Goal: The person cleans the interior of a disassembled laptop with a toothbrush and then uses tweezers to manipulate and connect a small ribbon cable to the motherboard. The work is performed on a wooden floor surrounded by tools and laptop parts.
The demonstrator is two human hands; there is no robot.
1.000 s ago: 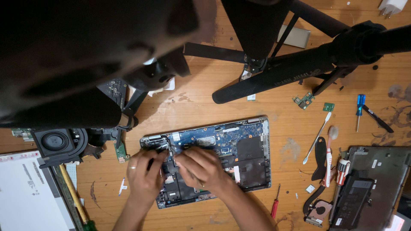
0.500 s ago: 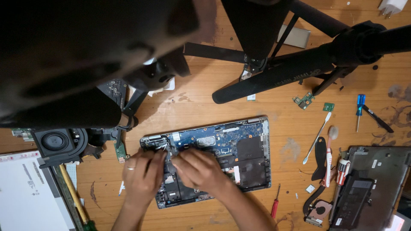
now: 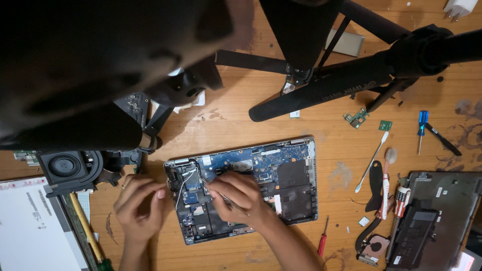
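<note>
Two hands over opened laptop (image 3: 261, 175) at table centre. Right hand (image 3: 238, 198) pinches thin metal tool onto board; left hand (image 3: 140, 206) loosely curled, holding nothing, at laptop's left edge. Risk: tool slips, nicks white cables (image 3: 183, 183) or board.

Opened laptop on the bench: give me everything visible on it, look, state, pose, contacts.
The opened laptop lies flat on the wooden table, bottom cover off, slightly rotated. A blue circuit board fills the upper middle, black plates sit at right, thin white wires loop at left, and the rim looks like grey metal. The right hand rests over its centre, pinching a thin metal tool against the board. The left hand sits at its left edge, fingertips near the white wires; actual contact cannot be told.
</note>
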